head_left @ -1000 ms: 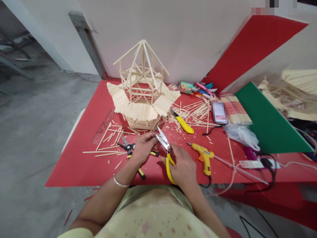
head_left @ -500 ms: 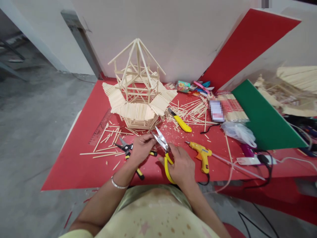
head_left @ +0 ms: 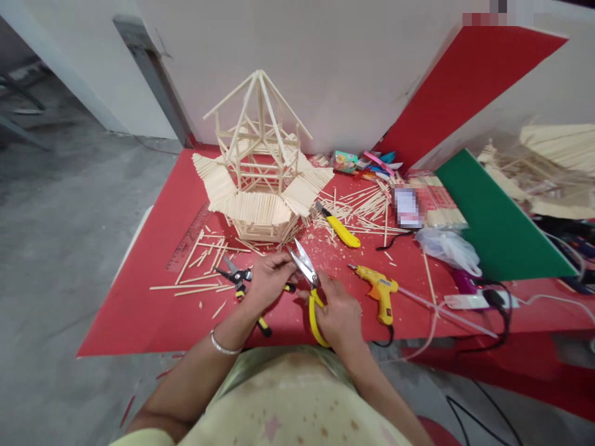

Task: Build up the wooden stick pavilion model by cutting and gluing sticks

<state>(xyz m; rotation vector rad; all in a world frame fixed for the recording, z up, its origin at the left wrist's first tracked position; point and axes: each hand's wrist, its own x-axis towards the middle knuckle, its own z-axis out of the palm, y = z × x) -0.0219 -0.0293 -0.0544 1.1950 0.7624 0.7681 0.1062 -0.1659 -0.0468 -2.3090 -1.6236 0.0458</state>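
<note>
My right hand (head_left: 340,310) is wrapped round the yellow handles of a pair of scissors (head_left: 304,263), whose metal blades stand apart and point away from me. Close by the blades, the fingers of my left hand (head_left: 270,277) are pinched together; whatever they hold is too small or hidden to make out. Under my left hand lie black-and-yellow pruning shears (head_left: 238,276), partly covered by it. Beyond both hands stands a model pavilion (head_left: 263,207) of thin wooden sticks, with a bare-framed peaked roof and slatted lower eaves.
On the red board (head_left: 139,310) lie loose sticks (head_left: 367,207), a clear ruler (head_left: 188,238), a yellow utility knife (head_left: 341,230) and a yellow glue gun (head_left: 379,288). At right are a phone (head_left: 408,207), a plastic bag (head_left: 449,248), a power strip (head_left: 465,301) and a green board (head_left: 502,229).
My left hand has shifted slightly to the right, nearer the scissor blades. The scissors have moved very little, and the model stays in place.
</note>
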